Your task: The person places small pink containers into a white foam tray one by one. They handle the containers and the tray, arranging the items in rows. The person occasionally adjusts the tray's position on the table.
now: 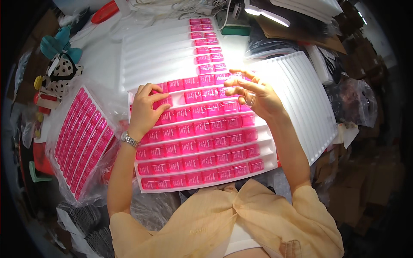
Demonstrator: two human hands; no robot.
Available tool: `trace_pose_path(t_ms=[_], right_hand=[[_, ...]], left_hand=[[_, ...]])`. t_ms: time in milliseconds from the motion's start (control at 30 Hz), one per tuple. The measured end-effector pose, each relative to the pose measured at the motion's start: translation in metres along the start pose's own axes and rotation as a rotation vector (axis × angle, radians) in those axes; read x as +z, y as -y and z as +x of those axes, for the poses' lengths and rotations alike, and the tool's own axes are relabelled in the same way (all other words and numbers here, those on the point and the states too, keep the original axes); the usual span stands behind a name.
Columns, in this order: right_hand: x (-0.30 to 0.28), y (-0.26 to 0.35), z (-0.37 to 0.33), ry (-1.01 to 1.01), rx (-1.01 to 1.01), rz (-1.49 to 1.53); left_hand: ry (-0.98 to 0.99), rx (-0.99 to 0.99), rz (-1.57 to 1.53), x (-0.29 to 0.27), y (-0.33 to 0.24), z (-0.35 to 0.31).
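A white ridged tray (267, 148) lies in front of me, carrying rows of small, glossy pink containers (200, 145) with pale print. At the tray's left side, my left hand (148, 107) has its thumb and fingers closed around one pink container (162, 101) in an upper row. Just right of that piece, a bare gap shows in the row. My right hand (254, 92) hovers over the tray's upper right part, fingers apart and slightly curled. Something small and shiny shows by its fingers, too unclear to name. Strong glare hides the containers under it.
Beyond lies another white tray (159, 53) with short pink rows at its right end. A bare ridged tray (297, 103) leans at right. At left, a plastic-wrapped tray of pink pieces (81, 142) stands tilted. A lit lamp (275, 18) hangs at the top.
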State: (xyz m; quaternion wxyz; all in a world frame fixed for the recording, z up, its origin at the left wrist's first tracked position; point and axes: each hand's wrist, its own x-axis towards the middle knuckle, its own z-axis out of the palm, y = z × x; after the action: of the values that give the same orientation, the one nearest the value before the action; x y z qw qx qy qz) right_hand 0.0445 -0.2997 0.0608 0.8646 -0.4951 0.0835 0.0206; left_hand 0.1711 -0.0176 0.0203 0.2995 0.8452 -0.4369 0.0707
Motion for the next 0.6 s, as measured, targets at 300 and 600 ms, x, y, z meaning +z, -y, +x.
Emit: trace_pose_path(t_ms=[300, 600], right_hand=[[0.092, -0.047, 0.017, -0.231, -0.704, -0.853], [0.003, 0.011, 0.003, -0.275, -0.114, 0.501]], left_hand=[[-0.312, -0.266, -1.005, 0.02, -0.076, -0.004], [0.088, -0.033, -0.053, 0.008, -0.021, 0.009]])
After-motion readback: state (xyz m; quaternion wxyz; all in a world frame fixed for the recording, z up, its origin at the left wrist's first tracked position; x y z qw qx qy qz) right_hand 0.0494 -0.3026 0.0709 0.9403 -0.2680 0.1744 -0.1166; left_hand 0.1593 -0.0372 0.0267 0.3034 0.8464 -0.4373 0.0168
